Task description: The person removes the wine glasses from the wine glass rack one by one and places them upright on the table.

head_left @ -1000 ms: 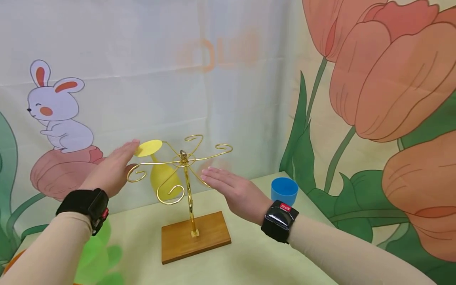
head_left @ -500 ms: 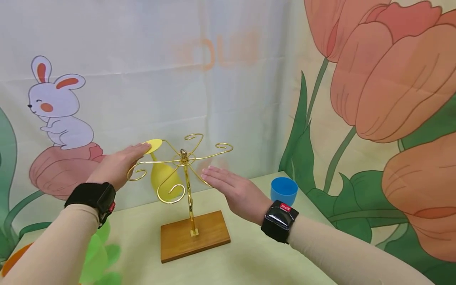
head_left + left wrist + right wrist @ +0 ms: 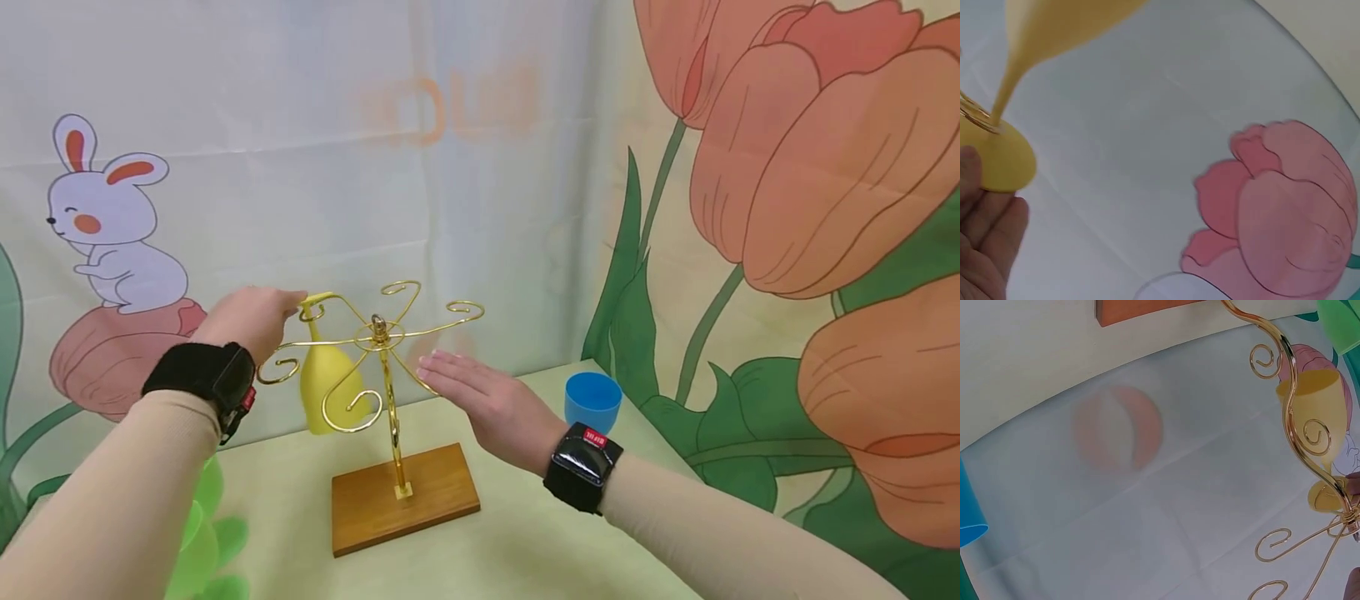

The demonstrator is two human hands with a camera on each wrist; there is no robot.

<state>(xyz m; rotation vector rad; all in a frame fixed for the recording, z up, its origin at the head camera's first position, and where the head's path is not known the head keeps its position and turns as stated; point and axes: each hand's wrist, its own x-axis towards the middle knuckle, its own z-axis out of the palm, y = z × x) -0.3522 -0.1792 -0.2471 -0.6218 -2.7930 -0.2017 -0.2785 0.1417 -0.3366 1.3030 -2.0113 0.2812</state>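
Observation:
A yellow plastic goblet (image 3: 324, 387) hangs upside down by its stem in a curled hook of a gold wire rack (image 3: 390, 392), at the rack's left. My left hand (image 3: 251, 321) pinches the edge of the goblet's round foot. In the left wrist view the thumb lies on one face of the foot (image 3: 1013, 164), with fingers (image 3: 1000, 231) behind it. My right hand (image 3: 498, 404) is held out with straight fingers beside the rack's right side. Its fingertips overlap one wire arm in the head view; whether they touch it I cannot tell.
The rack stands on a brown wooden base (image 3: 442, 492) on a pale green table (image 3: 292, 508). Behind the right hand is a blue cup (image 3: 592, 400). Light green goblets (image 3: 198, 533) are partly hidden by the left forearm. A printed cloth (image 3: 480, 208) hangs behind.
My left hand has moved right onto the goblet's foot and now pinches it. The tilted goblet has swung nearly upright, its foot now level. The right hand stays almost where it was.

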